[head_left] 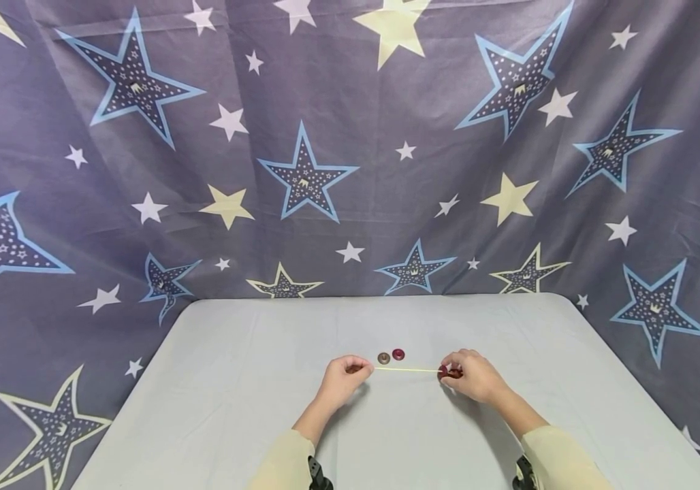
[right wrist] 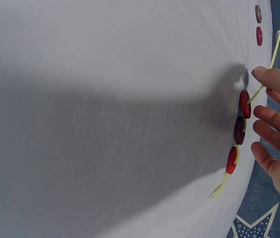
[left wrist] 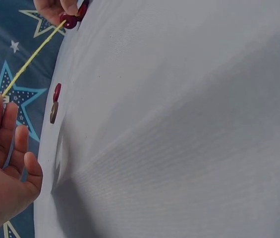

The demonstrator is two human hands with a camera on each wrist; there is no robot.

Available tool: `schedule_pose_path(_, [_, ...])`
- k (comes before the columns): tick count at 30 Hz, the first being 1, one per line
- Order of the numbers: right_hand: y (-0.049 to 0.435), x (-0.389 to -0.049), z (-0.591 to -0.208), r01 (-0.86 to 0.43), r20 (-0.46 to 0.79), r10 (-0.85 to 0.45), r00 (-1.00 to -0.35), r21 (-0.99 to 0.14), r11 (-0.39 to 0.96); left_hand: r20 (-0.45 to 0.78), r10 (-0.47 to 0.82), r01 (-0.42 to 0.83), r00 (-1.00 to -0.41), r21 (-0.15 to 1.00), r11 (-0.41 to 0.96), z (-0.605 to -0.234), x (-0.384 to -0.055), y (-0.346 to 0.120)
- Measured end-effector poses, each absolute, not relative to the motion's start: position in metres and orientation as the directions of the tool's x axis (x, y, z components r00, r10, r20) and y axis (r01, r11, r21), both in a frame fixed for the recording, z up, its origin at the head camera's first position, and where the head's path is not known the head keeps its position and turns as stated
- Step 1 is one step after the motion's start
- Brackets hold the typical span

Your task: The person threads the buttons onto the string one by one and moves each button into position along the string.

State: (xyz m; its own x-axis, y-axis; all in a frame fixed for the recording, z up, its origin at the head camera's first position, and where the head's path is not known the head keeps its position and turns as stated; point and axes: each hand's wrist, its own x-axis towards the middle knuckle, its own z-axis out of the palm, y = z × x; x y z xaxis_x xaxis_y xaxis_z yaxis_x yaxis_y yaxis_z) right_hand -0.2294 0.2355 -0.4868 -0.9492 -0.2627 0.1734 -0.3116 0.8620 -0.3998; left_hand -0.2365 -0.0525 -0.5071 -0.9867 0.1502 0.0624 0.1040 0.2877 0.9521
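A yellow string (head_left: 408, 369) runs straight between the two hands, a little above the table. My left hand (head_left: 344, 381) pinches one end of it between thumb and forefinger; in the left wrist view the other fingers of the left hand (left wrist: 11, 158) are loosely bent. My right hand (head_left: 472, 376) has the string between thumb and forefinger, beside the threaded buttons. Three buttons hang on the string in the right wrist view: a red button (right wrist: 245, 104), a dark red button (right wrist: 239, 131) and another red button (right wrist: 232, 160). Below them dangles the string's tail (right wrist: 219, 188).
A brown button (head_left: 383, 357) and a crimson button (head_left: 398, 354) lie side by side on the white-covered table (head_left: 233, 408), just beyond the string. Behind and beside the table hangs a grey-blue curtain (head_left: 325, 252) printed with stars.
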Motion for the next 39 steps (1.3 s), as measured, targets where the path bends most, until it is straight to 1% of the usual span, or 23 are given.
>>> schedule_pose_path(9, [0.238,-0.23,-0.49,-0.344,0.209,-0.284,-0.936,-0.355,0.869,0.082,0.158,0.124,-0.984,0.952,0.279,-0.508,-0.236,-0.054])
schedule_pose_path(17, [0.239,-0.229,-0.492,-0.336,0.197,-0.284,-0.938,-0.329,0.883,0.094,0.147,0.133,-0.985,0.948,0.287,-0.508,-0.236,-0.053])
schedule_pose_path(20, [0.239,-0.229,-0.493,-0.335,0.206,-0.28,-0.938,-0.322,0.885,0.091,0.142,0.131,-0.986,0.944,0.302,-0.499,-0.231,-0.052])
schedule_pose_path(23, [0.241,-0.23,-0.495,-0.343,0.222,-0.283,-0.933,-0.307,0.888,0.093,0.14,0.131,-0.986,0.945,0.298,-0.481,-0.22,-0.051])
schedule_pose_path(28, [0.245,-0.231,-0.497,-0.331,0.216,-0.275,-0.937,-0.293,0.897,0.122,0.157,0.164,-0.98,0.943,0.29,-0.467,-0.21,-0.05])
schedule_pose_path(31, [0.247,-0.231,-0.498,-0.325,0.206,-0.273,-0.94,-0.287,0.901,0.11,0.167,0.155,-0.98,0.945,0.288,-0.471,-0.212,-0.049])
schedule_pose_path(39, [0.249,-0.231,-0.498,-0.326,0.216,-0.269,-0.939,-0.304,0.895,0.085,0.17,0.133,-0.982,0.947,0.293,-0.506,-0.231,-0.048])
